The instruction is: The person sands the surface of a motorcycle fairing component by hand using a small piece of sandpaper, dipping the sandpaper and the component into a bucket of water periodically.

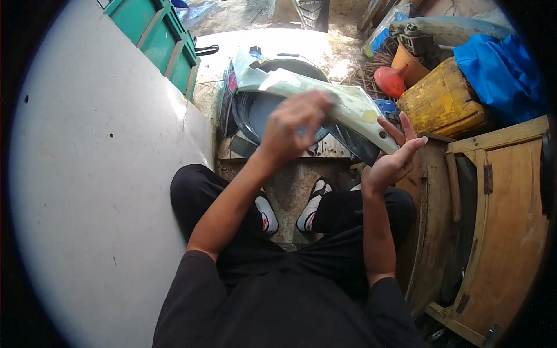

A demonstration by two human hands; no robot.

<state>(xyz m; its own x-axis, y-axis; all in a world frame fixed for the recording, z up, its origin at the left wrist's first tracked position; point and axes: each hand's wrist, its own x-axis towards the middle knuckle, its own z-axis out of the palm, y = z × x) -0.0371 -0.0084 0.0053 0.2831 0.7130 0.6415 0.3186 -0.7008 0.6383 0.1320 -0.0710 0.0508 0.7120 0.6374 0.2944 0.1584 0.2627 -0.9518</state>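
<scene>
A long white plastic panel (357, 101), with yellowish patches and a hole near its right end, lies slanted across a black round basin of water (258, 119). My right hand (394, 159) grips the panel's right end, some fingertips raised along its edge. My left hand (296, 122) is blurred over the panel's middle, its fingers curled; what is in them, if anything, is hidden. A dark glossy piece (351, 142) shows under the panel's right part.
A white board wall (110, 191) borders the left, with green panels (154, 35) beyond. At right are a yellow jerrycan (441, 95), red funnel (389, 78), orange pot (409, 58), blue tarp (493, 75) and wooden cabinet (505, 226). My feet stand below the basin.
</scene>
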